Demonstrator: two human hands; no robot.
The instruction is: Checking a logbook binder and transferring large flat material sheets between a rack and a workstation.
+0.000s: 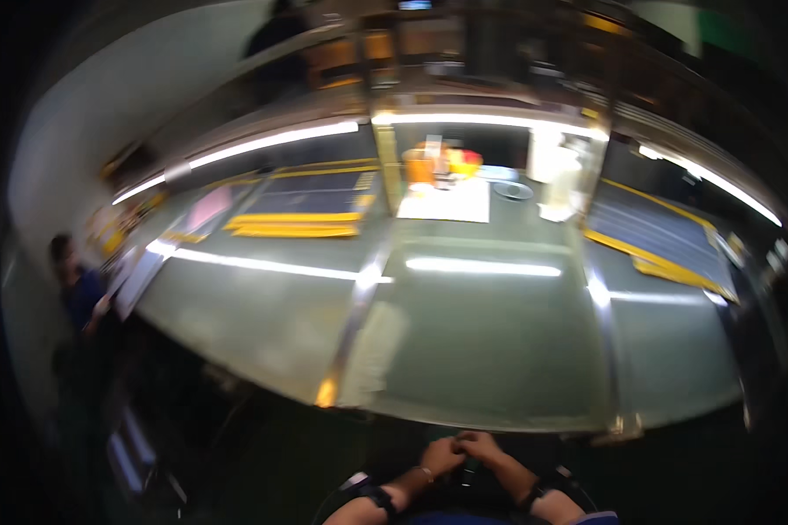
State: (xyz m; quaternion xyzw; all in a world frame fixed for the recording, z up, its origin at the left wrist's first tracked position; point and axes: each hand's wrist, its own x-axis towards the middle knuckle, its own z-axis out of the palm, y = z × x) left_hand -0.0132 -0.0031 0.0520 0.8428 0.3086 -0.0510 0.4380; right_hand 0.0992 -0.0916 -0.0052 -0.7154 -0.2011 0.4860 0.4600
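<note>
both hands, left hand [440, 456] and right hand [484, 447], are closed together below the long grey-green glossy workbench [464, 350], touching; any held item cannot be told; bench untouched.

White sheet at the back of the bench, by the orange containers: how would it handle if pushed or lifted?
The white sheet lies flat and thin on the green bench, so it is probably light and floppy. The bench looks glossy, so it likely slides easily. The picture is too blurred to tell paper from card.
</note>
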